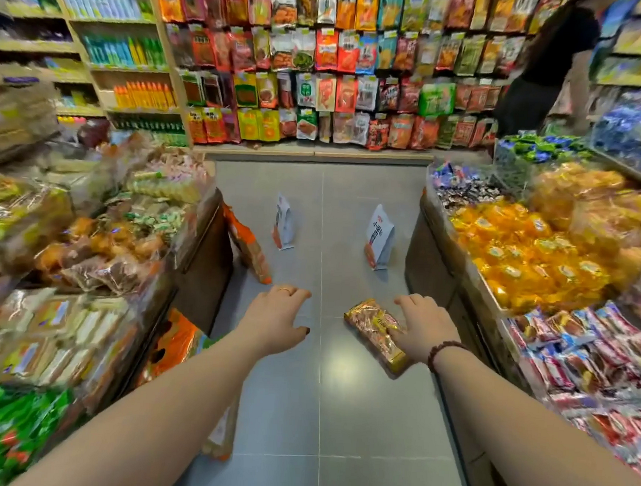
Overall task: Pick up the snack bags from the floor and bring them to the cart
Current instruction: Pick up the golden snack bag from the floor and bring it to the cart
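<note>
Gold snack bag (375,332) is gripped at its near end by right hand (425,328), thumb on top of the wrapper, other fingers hidden under it; bag sticks out to the left of the hand, tilted, over the grey floor (318,413); bead bracelet (444,352) on that wrist; left hand (278,314) holds nothing, palm down, fingers loosely bent downward, ring (284,289) on one finger, level with the right hand and apart from the gold bag; both arms stretched forward down the aisle; further ahead on the floor two white snack bags stand upright, left white bag (284,223) and right white bag (380,235), well apart from each other and from both hands; orange bag (248,245) leans against the end of the left bin (201,242), bottom edge on the floor; second orange bag (177,341) sits lower against the same bin side, partly hidden by the left forearm; left bin piled with wrapped snacks, blurred; right bin (435,258) piled with yellow packets (530,265) and, nearer, red and blue packets (588,349); back wall rack (324,61) covered with hanging packets; another person in black (551,69) stands at the far right by the shelves.
</note>
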A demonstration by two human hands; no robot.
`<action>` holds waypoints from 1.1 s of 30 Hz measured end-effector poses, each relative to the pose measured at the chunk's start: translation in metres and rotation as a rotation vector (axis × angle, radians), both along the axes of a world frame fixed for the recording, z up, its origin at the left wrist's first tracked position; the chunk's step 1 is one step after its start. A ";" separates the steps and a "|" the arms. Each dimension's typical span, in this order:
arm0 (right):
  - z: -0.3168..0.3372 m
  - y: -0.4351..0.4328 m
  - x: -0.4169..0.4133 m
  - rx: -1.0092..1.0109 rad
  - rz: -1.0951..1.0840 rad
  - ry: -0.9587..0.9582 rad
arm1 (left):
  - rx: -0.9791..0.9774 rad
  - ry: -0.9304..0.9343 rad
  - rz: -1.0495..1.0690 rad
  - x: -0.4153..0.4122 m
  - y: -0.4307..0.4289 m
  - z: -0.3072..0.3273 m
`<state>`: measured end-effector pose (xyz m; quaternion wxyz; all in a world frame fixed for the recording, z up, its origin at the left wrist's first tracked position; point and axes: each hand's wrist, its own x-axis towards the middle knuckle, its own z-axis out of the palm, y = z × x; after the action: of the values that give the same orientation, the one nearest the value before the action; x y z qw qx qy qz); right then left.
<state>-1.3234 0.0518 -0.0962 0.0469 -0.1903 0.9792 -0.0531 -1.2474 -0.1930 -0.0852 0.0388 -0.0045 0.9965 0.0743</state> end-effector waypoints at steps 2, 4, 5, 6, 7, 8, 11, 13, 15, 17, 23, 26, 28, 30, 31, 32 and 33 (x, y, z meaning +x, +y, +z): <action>-0.004 0.000 -0.025 0.023 -0.015 0.005 | 0.001 -0.007 -0.020 -0.033 -0.003 -0.004; -0.007 0.000 -0.052 0.025 -0.048 -0.004 | 0.007 -0.011 -0.047 -0.070 -0.005 -0.007; -0.009 -0.001 -0.065 0.024 -0.066 -0.012 | 0.009 -0.012 -0.062 -0.088 -0.006 -0.009; -0.011 -0.002 -0.079 0.027 -0.082 -0.018 | 0.008 -0.012 -0.079 -0.108 -0.007 -0.012; -0.014 -0.003 -0.092 0.034 -0.098 -0.024 | 0.010 -0.015 -0.097 -0.128 -0.008 -0.015; -0.017 -0.004 -0.106 0.044 -0.115 -0.029 | 0.013 -0.020 -0.114 -0.147 -0.010 -0.018; -0.023 -0.010 -0.150 0.056 -0.180 -0.044 | 0.016 -0.025 -0.171 -0.207 -0.016 -0.022; -0.024 -0.015 -0.180 0.056 -0.215 -0.052 | 0.017 -0.030 -0.212 -0.247 -0.023 -0.023; -0.026 -0.019 -0.207 0.056 -0.242 -0.064 | 0.014 -0.050 -0.232 -0.282 -0.031 -0.026; -0.029 -0.022 -0.231 0.052 -0.269 -0.089 | 0.012 -0.081 -0.236 -0.313 -0.035 -0.029; -0.048 -0.015 -0.303 0.027 -0.313 -0.141 | -0.010 -0.132 -0.285 -0.399 -0.028 -0.046; -0.064 -0.006 -0.344 0.032 -0.333 -0.180 | -0.001 -0.146 -0.302 -0.442 -0.015 -0.059; -0.077 0.001 -0.374 0.040 -0.329 -0.211 | -0.006 -0.170 -0.300 -0.467 -0.008 -0.070; -0.090 0.007 -0.407 0.036 -0.316 -0.225 | -0.033 -0.199 -0.294 -0.494 -0.003 -0.082; -0.096 0.011 -0.425 0.034 -0.303 -0.234 | -0.039 -0.215 -0.278 -0.508 -0.001 -0.088; -0.102 0.015 -0.442 0.033 -0.286 -0.249 | -0.033 -0.231 -0.251 -0.522 0.001 -0.094; -0.108 0.019 -0.460 0.032 -0.267 -0.267 | -0.019 -0.244 -0.220 -0.536 0.003 -0.101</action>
<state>-1.7833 0.0703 -0.2044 0.1719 -0.0489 0.9815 -0.0681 -1.7835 -0.1897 -0.1858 0.1672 0.0953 0.9795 0.0591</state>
